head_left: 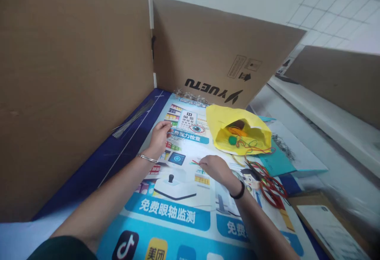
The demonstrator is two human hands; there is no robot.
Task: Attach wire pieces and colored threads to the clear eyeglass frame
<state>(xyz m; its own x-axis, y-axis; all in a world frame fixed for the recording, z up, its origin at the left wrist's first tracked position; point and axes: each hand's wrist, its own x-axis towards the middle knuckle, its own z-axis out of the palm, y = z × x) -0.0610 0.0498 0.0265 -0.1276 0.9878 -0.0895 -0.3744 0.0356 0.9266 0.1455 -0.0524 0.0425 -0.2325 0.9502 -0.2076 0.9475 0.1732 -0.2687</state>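
Red and green cord ends (195, 162) are being pinched by the right hand (217, 168) above the printed poster (175, 192), left of the yellow bag (218, 123), while the left hand's (159, 138) fingertips are being pressed together, contents unclear.

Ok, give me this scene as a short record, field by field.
Left hand: fingers closed over the flat blue-and-white printed poster; anything held is too small to tell
Right hand: pinching thin red and green cord ends
Container: open yellow paper-like bag, round green bundle inside
Right side: looped, mostly red cords
Back: upright brown cardboard panel
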